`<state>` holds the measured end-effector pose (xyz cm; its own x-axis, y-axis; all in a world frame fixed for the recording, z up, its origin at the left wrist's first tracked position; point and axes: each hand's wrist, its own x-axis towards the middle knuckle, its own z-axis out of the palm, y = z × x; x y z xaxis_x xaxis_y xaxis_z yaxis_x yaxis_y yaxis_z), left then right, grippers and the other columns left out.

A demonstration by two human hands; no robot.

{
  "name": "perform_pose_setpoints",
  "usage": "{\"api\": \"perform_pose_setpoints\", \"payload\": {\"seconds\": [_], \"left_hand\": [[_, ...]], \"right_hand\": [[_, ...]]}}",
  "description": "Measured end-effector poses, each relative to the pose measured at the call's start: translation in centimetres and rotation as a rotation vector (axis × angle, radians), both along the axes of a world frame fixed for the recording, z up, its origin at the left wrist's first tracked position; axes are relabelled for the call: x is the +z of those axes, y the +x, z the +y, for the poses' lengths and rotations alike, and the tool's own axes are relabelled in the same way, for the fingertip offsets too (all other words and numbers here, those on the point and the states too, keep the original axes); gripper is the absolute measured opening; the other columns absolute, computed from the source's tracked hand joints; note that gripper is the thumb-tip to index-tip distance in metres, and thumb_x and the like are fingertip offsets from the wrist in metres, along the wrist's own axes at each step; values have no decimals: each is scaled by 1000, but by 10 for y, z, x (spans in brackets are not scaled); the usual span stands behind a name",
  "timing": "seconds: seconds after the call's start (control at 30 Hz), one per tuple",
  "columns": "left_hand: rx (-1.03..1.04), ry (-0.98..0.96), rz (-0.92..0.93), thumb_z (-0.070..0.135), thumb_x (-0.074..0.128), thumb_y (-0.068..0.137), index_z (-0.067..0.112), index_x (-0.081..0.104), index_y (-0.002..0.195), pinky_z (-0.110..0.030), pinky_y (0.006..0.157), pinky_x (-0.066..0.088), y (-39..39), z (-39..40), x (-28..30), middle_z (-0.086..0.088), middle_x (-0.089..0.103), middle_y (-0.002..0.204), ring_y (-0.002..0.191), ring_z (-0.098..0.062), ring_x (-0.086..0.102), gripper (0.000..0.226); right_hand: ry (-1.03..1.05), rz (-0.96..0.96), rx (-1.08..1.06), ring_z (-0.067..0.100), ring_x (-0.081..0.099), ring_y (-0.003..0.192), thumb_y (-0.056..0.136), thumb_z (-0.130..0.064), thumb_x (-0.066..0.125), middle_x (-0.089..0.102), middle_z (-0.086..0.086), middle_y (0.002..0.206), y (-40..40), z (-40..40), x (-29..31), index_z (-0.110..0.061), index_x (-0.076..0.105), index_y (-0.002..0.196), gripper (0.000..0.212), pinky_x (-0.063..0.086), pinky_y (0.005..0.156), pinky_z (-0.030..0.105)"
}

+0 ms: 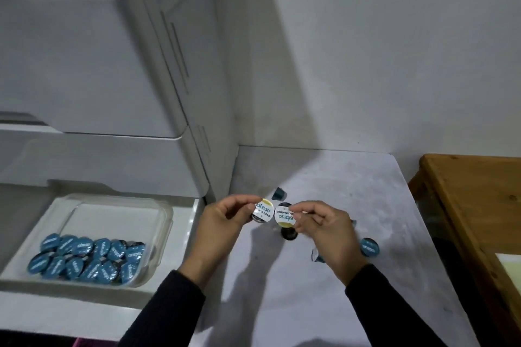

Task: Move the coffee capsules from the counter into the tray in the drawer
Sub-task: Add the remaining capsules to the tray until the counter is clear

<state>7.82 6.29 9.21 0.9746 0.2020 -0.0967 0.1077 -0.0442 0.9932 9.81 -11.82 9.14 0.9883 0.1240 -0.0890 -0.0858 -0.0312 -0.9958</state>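
Note:
My left hand (222,220) pinches a gold-and-white lidded coffee capsule (263,211) above the counter. My right hand (327,229) holds a second gold-lidded capsule (284,216) right beside it, lids facing me. A dark capsule (288,234) sits on the counter under my right hand. Blue capsules lie on the counter: one (279,193) behind my hands, one (369,246) at the right, one (318,258) partly hidden by my right wrist. The clear plastic tray (166,214) in the open drawer at the left holds several blue-lidded capsules (90,259).
The grey counter (324,304) ends at a white wall behind. A white appliance (98,65) stands over the drawer (184,236) at the left. A wooden table (473,191) stands close at the right edge of the counter.

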Motion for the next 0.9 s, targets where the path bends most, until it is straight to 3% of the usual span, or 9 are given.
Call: {"api": "perform_pose_setpoints", "payload": {"seconds": [0.07,0.27,0.43,0.57,0.7,0.77,0.83,0.9], "left_hand": [[-12,31,-18,-1,59,86,18,73,83,-12,69,52,-3,28,13,7,75,76,73,-3,68,23],[-62,215,-34,-1,58,87,14,73,84,-12,69,52,-8,136,38,4,75,76,69,-8,68,22],[-190,448,6,2,59,87,15,73,82,-8,64,48,-11,242,36,14,73,68,63,0,64,21],[-330,583,64,6,63,85,23,74,77,-11,69,50,-9,330,19,15,73,73,70,0,66,22],[-422,700,104,5,62,86,29,73,75,-3,65,43,-1,396,-7,30,66,63,67,9,62,28],[-487,776,115,6,61,86,25,75,80,-2,67,42,3,415,-22,25,68,69,70,11,62,24],[-551,821,123,10,59,87,23,75,85,-1,68,41,5,426,-32,14,73,83,69,12,60,21],[-598,824,110,11,57,89,19,74,88,-4,71,42,7,431,-38,6,74,90,73,9,61,19]], "right_hand": [[10,-25,53,4,59,52,82,7,59,69,-7,60,1,24,11,-13,70,76,23,46,52,11],[-44,-76,224,5,58,56,81,11,57,70,-10,60,0,115,30,-20,71,72,36,49,58,12],[-135,-82,360,6,61,61,80,10,60,71,2,74,-11,210,30,-21,71,70,35,50,60,13],[-369,-86,442,5,63,68,83,-6,62,72,-3,82,-17,285,6,-35,69,69,32,54,69,23],[-528,-6,436,5,68,73,76,-33,60,73,-12,80,-16,345,-22,-40,70,74,13,58,72,32],[-511,13,353,1,66,65,77,-24,65,72,-9,73,-13,369,-30,-34,71,67,16,56,66,24],[-446,89,296,0,62,53,80,-2,64,70,-3,70,-11,387,-35,-28,69,65,30,49,54,15],[-441,132,240,1,60,53,79,2,62,69,-3,68,-9,399,-43,-27,69,63,34,46,54,14]]}}
